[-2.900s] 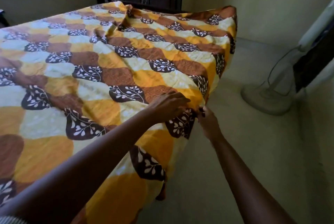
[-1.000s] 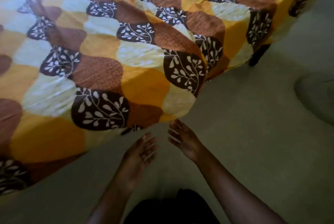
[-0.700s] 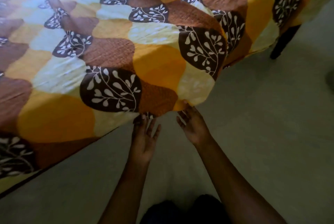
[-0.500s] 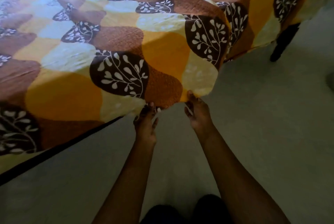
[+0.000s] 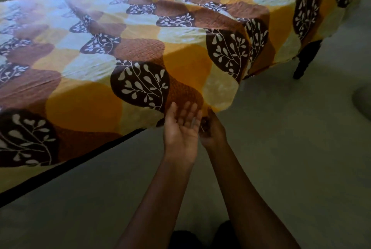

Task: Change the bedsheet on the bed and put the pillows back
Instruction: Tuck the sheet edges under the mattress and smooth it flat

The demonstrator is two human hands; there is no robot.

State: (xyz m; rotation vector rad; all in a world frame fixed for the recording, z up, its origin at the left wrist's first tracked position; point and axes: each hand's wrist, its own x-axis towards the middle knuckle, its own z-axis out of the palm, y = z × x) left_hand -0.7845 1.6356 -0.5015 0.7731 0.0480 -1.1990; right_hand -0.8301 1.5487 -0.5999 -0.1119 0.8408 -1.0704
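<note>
A yellow, orange and brown bedsheet with dark leaf patches covers the bed and hangs over its near corner. My left hand is held palm up with straight fingers just below the hanging corner, its fingertips at the sheet's lower edge. My right hand sits close beside it, fingers curled, pinching the sheet's hem at the corner. No pillows are in view.
A dark bed frame edge runs below the sheet on the left. A dark bed leg stands at the far right corner. Grey floor spreads to the right, with a round fan base at the right edge.
Both hands rose from the floor area to the sheet's hanging corner. The left hand let go of the hem and turned palm up with open fingers; the right keeps pinching the hem.
</note>
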